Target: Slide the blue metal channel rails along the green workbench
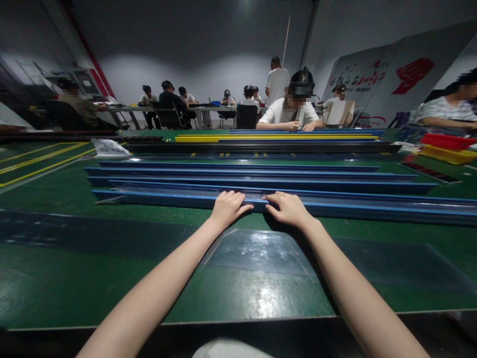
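Observation:
A long blue rail [156, 199] lies across the green table [55, 278], the nearest of several parallel blue rails [238, 176]. My left hand [228, 207] rests on its near edge with fingers curled over it. My right hand [286, 208] sits just beside it on the same rail, fingers curled on the top edge. The two hands almost touch. A clear film seems to lie along the rail's top. Whether either hand truly grips the rail is hard to tell.
A clear plastic sheet [257, 251] lies on the table before me. Yellow and blue rails [272, 137] lie farther back. Red and yellow trays [447, 147] stand at the right. A person [288, 112] sits opposite, another at far right, several more at back tables.

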Demonstrator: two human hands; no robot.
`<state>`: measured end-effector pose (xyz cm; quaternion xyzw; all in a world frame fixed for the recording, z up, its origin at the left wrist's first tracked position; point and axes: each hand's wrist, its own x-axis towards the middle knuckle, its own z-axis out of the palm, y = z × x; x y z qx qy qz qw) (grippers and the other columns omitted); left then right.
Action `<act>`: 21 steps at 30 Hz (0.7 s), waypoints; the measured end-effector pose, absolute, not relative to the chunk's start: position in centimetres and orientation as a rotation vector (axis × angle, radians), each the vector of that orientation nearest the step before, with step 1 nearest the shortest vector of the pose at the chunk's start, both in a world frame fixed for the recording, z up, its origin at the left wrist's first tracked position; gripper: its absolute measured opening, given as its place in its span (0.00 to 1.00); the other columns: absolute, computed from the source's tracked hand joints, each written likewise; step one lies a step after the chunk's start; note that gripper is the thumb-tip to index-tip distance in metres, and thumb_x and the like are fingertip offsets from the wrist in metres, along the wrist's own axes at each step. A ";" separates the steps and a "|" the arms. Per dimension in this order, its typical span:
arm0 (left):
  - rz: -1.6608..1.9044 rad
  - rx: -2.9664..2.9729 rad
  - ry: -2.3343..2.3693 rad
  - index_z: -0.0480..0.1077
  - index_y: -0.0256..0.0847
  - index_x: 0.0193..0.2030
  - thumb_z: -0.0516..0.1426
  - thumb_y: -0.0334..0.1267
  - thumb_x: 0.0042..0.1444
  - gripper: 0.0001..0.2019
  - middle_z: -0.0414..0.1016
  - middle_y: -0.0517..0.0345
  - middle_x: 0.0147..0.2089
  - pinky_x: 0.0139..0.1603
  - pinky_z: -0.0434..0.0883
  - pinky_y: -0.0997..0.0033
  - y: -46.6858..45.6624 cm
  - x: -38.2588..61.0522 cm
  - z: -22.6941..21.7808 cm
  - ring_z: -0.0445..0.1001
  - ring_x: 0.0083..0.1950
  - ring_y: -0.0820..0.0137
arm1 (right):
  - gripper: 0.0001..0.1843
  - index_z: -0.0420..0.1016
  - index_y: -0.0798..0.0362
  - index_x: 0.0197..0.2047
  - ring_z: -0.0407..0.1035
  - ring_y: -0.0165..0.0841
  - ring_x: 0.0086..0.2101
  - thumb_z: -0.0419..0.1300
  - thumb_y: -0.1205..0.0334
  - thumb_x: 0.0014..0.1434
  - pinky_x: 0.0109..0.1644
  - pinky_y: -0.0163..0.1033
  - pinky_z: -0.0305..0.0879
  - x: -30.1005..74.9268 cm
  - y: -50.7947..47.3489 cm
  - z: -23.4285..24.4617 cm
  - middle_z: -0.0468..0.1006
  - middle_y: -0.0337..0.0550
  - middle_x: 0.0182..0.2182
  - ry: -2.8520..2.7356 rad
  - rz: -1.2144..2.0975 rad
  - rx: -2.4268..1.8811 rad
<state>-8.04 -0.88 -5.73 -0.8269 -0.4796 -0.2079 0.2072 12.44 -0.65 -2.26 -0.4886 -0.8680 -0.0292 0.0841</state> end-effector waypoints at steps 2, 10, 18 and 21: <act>-0.578 -2.304 -1.336 0.68 0.39 0.32 0.47 0.53 0.57 0.20 0.74 0.55 0.32 0.33 0.55 0.68 -0.9 -8.0 -5.7 0.68 0.34 0.67 | 0.19 0.70 0.50 0.48 0.67 0.34 0.42 0.47 0.56 0.57 0.40 0.34 0.57 12.4 -0.7 -2.2 0.75 0.44 0.42 -2.587 -0.082 -1.460; -0.572 -2.311 -1.349 0.68 0.38 0.32 0.47 0.54 0.57 0.20 0.74 0.55 0.32 0.33 0.55 0.69 -0.9 -8.0 -5.7 0.68 0.34 0.67 | 0.20 0.70 0.49 0.50 0.67 0.35 0.44 0.47 0.57 0.57 0.42 0.35 0.58 12.6 -0.7 -2.3 0.74 0.44 0.45 -2.577 -0.069 -1.405; -0.569 -2.307 -1.354 0.68 0.39 0.32 0.47 0.54 0.56 0.20 0.74 0.55 0.32 0.32 0.56 0.69 -0.7 -8.0 -5.9 0.68 0.34 0.68 | 0.20 0.69 0.49 0.51 0.66 0.35 0.46 0.48 0.57 0.57 0.44 0.36 0.59 12.5 -0.6 -2.4 0.73 0.44 0.47 -2.573 -0.042 -1.405; -0.573 -2.309 -1.353 0.67 0.39 0.32 0.47 0.54 0.56 0.20 0.74 0.55 0.32 0.32 0.56 0.69 -0.7 -8.1 -5.9 0.68 0.34 0.68 | 0.21 0.69 0.50 0.51 0.66 0.35 0.46 0.48 0.57 0.57 0.44 0.36 0.59 12.6 -0.6 -2.4 0.73 0.43 0.47 -2.571 -0.045 -1.394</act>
